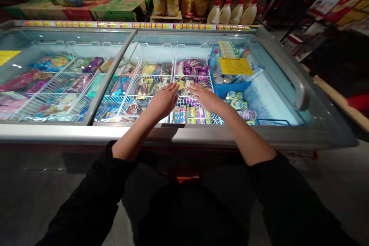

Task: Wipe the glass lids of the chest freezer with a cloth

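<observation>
Fingers (173, 85) straight above glossy packets (197, 66), wire baskets (132, 87)

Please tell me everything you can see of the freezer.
The freezer is a long chest before the person, with a silvery front rim, pale blue inner walls and a glossy, glass-like look at the left. A slanting grey bar crosses its top; a curved handle sits at the right end. Inside, white wire baskets hold colourful packets. The left hand and right hand are palm-down over its middle; whether they touch it is unclear.
</observation>
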`<state>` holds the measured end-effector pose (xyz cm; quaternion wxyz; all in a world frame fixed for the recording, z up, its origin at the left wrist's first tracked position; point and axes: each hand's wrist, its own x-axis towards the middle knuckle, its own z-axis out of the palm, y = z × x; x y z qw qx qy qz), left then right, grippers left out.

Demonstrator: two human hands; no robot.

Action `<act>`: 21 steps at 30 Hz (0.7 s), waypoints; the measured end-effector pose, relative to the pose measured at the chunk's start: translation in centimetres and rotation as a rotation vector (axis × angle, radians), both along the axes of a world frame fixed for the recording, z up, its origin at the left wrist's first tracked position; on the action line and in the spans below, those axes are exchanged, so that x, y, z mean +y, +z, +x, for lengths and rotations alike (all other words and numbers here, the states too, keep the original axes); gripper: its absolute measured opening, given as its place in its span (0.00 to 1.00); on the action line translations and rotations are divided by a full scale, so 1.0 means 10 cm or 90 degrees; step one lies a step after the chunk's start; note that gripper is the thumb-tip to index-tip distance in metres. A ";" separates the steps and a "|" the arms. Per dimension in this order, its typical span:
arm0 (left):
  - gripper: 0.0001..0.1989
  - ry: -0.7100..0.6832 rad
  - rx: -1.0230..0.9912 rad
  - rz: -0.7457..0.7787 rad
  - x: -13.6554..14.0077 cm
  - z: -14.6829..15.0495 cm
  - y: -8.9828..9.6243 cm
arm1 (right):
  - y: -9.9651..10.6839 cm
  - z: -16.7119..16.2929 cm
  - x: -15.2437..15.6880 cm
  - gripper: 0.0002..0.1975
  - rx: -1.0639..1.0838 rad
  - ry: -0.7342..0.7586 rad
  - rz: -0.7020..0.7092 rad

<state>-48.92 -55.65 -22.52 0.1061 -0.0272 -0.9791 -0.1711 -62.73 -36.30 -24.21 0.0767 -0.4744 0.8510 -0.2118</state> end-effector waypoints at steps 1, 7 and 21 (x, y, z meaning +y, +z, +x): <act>0.29 0.001 -0.003 0.000 -0.02 -0.02 0.00 | -0.01 0.04 0.09 0.30 -0.002 0.007 -0.006; 0.29 -0.005 0.002 -0.018 -0.15 -0.21 -0.03 | 0.01 -0.19 0.29 0.29 0.016 -0.074 -0.006; 0.30 0.020 0.017 -0.029 -0.34 -1.02 -0.15 | -0.04 -0.37 0.10 0.28 0.018 -0.052 -0.018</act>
